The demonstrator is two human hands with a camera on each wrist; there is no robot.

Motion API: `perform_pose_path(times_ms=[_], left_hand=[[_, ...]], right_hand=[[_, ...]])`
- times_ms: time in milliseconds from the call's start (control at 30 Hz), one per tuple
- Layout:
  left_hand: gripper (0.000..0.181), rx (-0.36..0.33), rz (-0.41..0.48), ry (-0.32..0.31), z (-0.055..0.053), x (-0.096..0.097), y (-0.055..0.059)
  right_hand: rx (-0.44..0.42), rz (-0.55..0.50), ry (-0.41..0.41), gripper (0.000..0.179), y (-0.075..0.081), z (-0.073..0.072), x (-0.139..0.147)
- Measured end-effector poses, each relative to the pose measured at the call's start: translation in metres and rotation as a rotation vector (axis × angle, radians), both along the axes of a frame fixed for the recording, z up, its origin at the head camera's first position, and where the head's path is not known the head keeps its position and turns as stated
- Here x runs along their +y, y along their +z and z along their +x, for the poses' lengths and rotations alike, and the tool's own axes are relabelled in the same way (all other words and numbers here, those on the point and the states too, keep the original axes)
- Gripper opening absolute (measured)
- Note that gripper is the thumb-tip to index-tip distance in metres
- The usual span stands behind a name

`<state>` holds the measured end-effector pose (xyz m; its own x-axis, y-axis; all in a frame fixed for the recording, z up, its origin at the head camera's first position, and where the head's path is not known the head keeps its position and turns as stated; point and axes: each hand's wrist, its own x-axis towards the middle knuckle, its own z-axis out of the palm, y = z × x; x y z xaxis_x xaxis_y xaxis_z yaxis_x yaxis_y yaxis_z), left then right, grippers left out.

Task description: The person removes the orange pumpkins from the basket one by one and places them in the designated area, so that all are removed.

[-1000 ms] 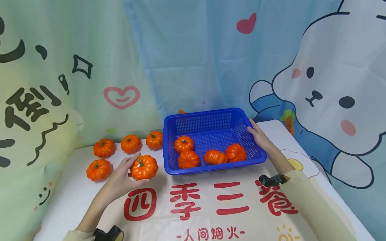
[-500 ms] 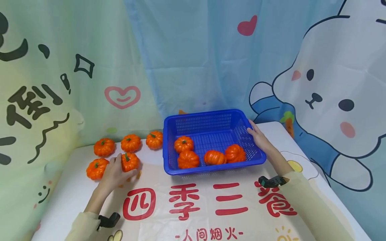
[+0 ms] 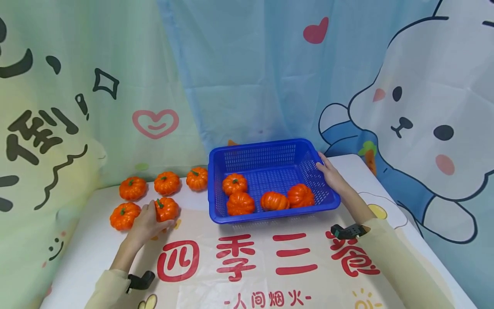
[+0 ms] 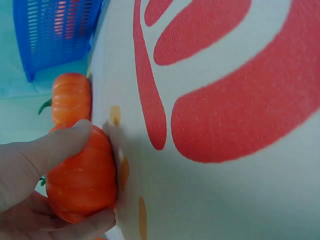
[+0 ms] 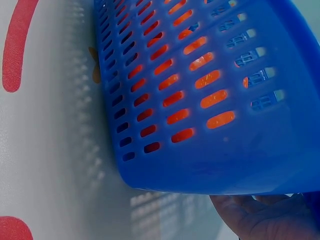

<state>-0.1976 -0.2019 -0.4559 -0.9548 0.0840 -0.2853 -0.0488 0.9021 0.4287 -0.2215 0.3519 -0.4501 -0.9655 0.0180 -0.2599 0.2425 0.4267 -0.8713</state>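
Left grip [image 3: 143, 223] is curled round a pumpkin [image 3: 170, 208], its thumb laid across the near side and its fingers wrapping toward the far side. That forearm slants up from the lower left of the head view, pale sleeve [image 3: 109, 289] ending at a black wrist camera [image 3: 141, 280]. The held pumpkin is low at the left part of the table [image 3: 86, 251], in front of a row of three pumpkins [image 3: 167, 183] and just right of another pumpkin [image 3: 125, 216]; whether its weight rests on the table cannot be told.

Right grip [image 3: 329, 172] holds the right end of a blue basket [image 3: 266, 218] at the rim, fingers partly hidden behind the wall. The right wrist view shows part of that hand beyond the basket's edge. The right arm reaches in from the lower right, bent inward at the wrist.

Four more pumpkins lie in the basket, two at its left end and two along the near wall toward the right. Red characters [image 3: 296, 254] mark the table cover in front of the basket.
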Motion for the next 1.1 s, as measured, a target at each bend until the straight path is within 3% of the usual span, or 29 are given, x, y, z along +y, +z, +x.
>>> perform_pose_path(times_ms=[133, 233, 367, 467, 533, 600, 700, 833, 967, 1100], left_hand=[[0.105, -0.004, -0.007, -0.003, 0.000, 0.000, -0.003], [0.110, 0.044, -0.016, -0.026, 0.003, -0.001, -0.001], [0.111, 0.228, 0.005, -0.082, 0.014, -0.002, 0.014], [0.105, 0.390, 0.052, -0.139, 0.029, 0.002, 0.030], [0.099, 0.451, 0.085, -0.175, 0.041, 0.007, 0.039], [0.094, 0.470, 0.115, -0.201, 0.052, 0.014, 0.045], [0.088, 0.430, 0.145, -0.214, 0.066, 0.026, 0.050], [0.083, 0.362, 0.173, -0.216, 0.077, 0.039, 0.050], [0.081, 0.279, 0.198, -0.211, 0.082, 0.048, 0.049], [0.081, 0.206, 0.225, -0.214, 0.081, 0.058, 0.051]], right_hand=[[0.000, 0.005, 0.003, 0.062, -0.001, 0.001, 0.000], [-0.001, 0.009, 0.004, 0.061, -0.002, 0.002, 0.001], [-0.005, -0.007, 0.006, 0.061, -0.002, 0.004, 0.002], [-0.018, -0.033, 0.007, 0.060, 0.012, 0.010, -0.005], [-0.023, -0.048, 0.008, 0.060, 0.024, 0.014, -0.010], [-0.030, -0.049, 0.007, 0.060, 0.033, 0.017, -0.014], [-0.029, -0.048, 0.009, 0.060, 0.029, 0.014, -0.012], [-0.019, -0.042, 0.005, 0.060, 0.011, 0.004, -0.004], [-0.003, -0.040, 0.002, 0.061, -0.002, 0.000, 0.001], [0.020, -0.054, 0.010, 0.066, -0.004, 0.002, 0.003]])
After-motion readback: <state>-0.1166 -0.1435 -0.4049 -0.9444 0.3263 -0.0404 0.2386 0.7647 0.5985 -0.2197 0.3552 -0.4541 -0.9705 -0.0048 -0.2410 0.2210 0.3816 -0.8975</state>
